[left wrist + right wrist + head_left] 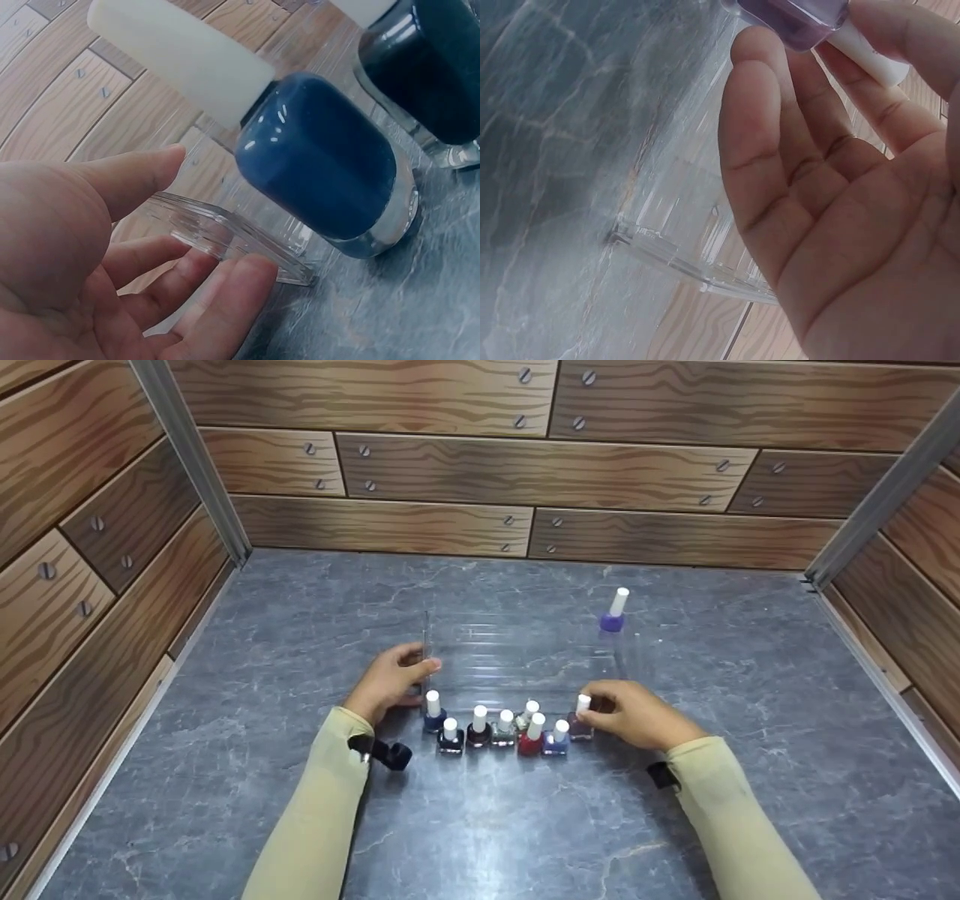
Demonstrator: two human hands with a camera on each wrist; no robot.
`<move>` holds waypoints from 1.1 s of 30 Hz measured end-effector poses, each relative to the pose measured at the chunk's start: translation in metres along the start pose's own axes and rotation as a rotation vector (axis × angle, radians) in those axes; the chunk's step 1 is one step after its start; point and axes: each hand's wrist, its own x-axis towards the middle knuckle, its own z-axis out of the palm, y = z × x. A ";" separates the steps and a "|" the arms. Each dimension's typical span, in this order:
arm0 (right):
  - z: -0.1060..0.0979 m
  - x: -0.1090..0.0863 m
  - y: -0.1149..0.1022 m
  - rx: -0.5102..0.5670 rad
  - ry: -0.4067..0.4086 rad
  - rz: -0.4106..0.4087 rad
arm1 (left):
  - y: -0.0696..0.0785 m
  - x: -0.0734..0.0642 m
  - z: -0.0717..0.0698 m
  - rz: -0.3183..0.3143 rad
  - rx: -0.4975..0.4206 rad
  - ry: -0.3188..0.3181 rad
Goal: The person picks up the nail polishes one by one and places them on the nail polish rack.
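My right hand (637,711) pinches the white cap of a mauve nail polish bottle (795,19) between thumb and index finger, at the right end of the bottle group. My left hand (390,679) holds the left end of a clear plastic rack (225,225), thumb over its edge and fingers on the outer side. Just beside that hand stands a navy nail polish bottle (322,157). Along the rack's front are a black bottle (450,741), a dark one (478,733), a silvery one (503,733), a red one (530,744) and a lavender one (556,743), all white-capped.
A purple nail polish bottle (612,621) stands alone behind the rack's right end. One pale bottle (528,714) is partly hidden behind the red one. Wood-patterned walls (450,465) enclose the grey marbled table (487,832) at the back and sides.
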 end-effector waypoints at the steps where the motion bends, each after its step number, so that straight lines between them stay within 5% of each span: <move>1: 0.000 0.000 0.000 0.000 0.002 -0.006 | 0.000 0.000 0.001 0.000 0.001 -0.003; 20: 0.000 -0.003 -0.001 -0.070 -0.003 -0.022 | -0.002 0.000 0.003 -0.010 0.002 0.004; 24: -0.009 -0.002 -0.005 0.027 0.016 -0.029 | -0.001 0.001 0.001 -0.005 0.003 0.019; 28: -0.021 -0.007 -0.015 0.162 0.198 -0.025 | 0.001 0.000 0.001 0.001 0.006 0.007; 33: -0.017 -0.002 -0.047 0.239 0.709 -0.161 | 0.000 -0.002 0.001 -0.009 0.003 0.006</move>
